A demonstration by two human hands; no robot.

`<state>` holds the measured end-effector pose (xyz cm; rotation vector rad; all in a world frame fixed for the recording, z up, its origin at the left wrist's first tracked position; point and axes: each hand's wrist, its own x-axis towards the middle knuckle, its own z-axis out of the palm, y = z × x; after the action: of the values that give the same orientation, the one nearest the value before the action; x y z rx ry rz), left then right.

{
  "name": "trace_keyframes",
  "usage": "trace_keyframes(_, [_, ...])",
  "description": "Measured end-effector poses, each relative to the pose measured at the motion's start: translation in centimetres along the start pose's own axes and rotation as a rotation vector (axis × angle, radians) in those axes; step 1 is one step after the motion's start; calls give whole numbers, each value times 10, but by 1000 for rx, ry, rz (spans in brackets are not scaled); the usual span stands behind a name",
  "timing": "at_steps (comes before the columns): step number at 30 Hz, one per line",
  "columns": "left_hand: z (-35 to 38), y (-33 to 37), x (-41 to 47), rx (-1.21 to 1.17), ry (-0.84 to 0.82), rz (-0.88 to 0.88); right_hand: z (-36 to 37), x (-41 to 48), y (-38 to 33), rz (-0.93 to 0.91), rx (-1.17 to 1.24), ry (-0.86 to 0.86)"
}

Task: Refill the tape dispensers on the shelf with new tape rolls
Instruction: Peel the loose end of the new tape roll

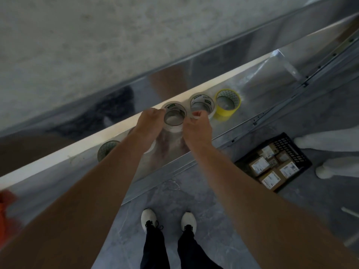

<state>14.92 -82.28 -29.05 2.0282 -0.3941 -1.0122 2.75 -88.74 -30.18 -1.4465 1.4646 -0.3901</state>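
Observation:
A clear tape roll (174,113) stands on the shiny metal shelf (262,105). My left hand (150,121) grips its left side with curled fingers. My right hand (196,125) pinches the roll's right edge. A second clear roll (202,102) sits just right of it, partly behind my right hand. A yellow tape roll (228,104) stands further right. A dark greenish roll (106,149) lies on the shelf to the left, partly hidden by my left forearm. No dispenser is plainly visible.
A concrete wall (97,35) rises behind the shelf. On the floor to the right a black crate (291,150) holds several small cardboard boxes. An orange blur (7,214) is at the left edge. White objects (330,144) lie at far right.

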Motion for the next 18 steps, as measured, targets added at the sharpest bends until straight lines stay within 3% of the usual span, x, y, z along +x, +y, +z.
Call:
trace_keyframes(11, [1,1,-15,-17,114,-35,3,-7,10,-120,-18,18])
trace_keyframes(18, [-13,5,-34,-292,158,-10,7,-21,-4,-141,-1,39])
